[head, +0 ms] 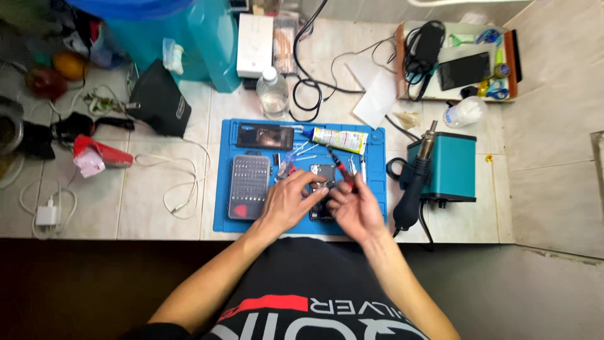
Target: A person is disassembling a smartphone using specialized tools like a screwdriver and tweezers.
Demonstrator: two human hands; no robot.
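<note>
An opened phone (322, 173) lies on the blue work mat (223, 214), its dark insides showing. My left hand (286, 201) rests on the phone's left side, fingers spread over it. My right hand (355, 211) is closed around a red-and-black screwdriver (340, 169) whose tip points up and left, past the phone's top right corner. The lower part of the phone is hidden under both hands.
On the mat lie a grey screwdriver-bit case (248, 187), a dark phone screen (265, 136), a glue tube (340, 139) and tweezers (352, 165). A teal hot-air station (448, 167) stands right. A water bottle (272, 92), cables and a tool tray (511, 56) sit behind.
</note>
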